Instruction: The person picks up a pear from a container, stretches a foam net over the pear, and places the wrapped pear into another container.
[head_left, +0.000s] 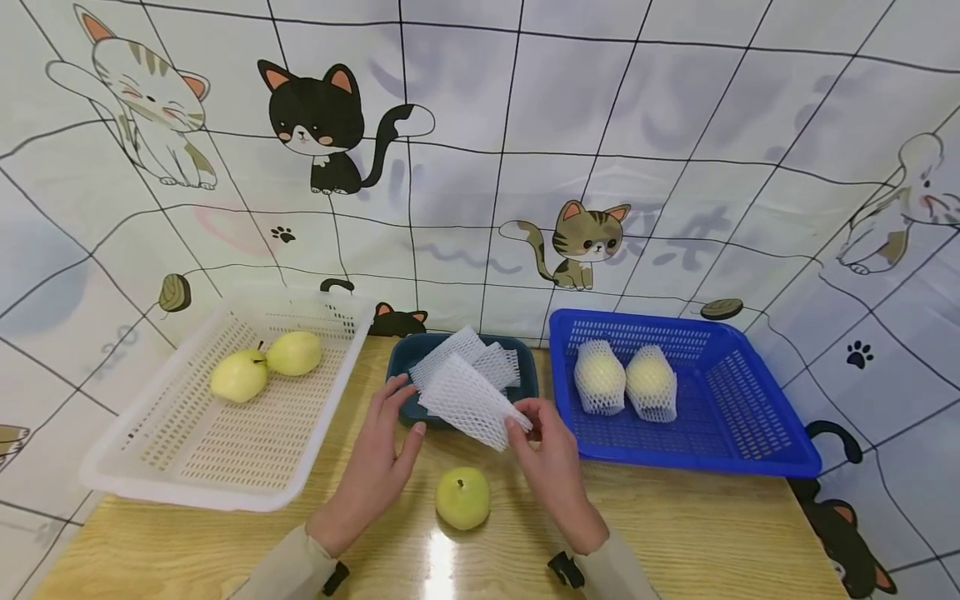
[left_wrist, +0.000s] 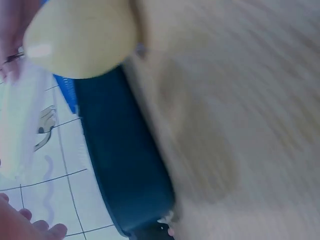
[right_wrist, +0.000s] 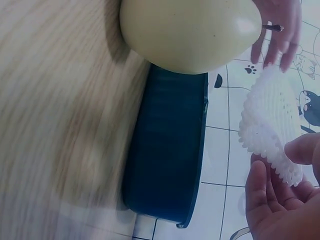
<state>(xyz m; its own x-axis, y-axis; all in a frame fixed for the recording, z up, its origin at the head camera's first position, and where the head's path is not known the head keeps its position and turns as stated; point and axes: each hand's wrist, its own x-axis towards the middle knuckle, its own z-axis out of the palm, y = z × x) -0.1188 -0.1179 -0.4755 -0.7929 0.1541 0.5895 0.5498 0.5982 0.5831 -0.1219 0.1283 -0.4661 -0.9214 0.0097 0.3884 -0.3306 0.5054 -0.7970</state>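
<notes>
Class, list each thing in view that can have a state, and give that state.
Foam net, empty, pinched in right hand
Left hand, holding nothing
Near pear, unwrapped, on table
White basket, holding two unwrapped pears
Blue basket, holding two netted fruits
Dark tray, holding more foam nets

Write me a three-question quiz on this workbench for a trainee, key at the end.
1. True or false: the white basket and the blue basket hold the same number of pears.
2. Where is the lone pear that lies outside the baskets?
3. What does the person's right grip hold?
A) A pear
B) A white net sleeve
C) A basket rim

Key
1. True: two in each.
2. On the wooden table, on the near side of the dark teal tray.
3. B
</notes>
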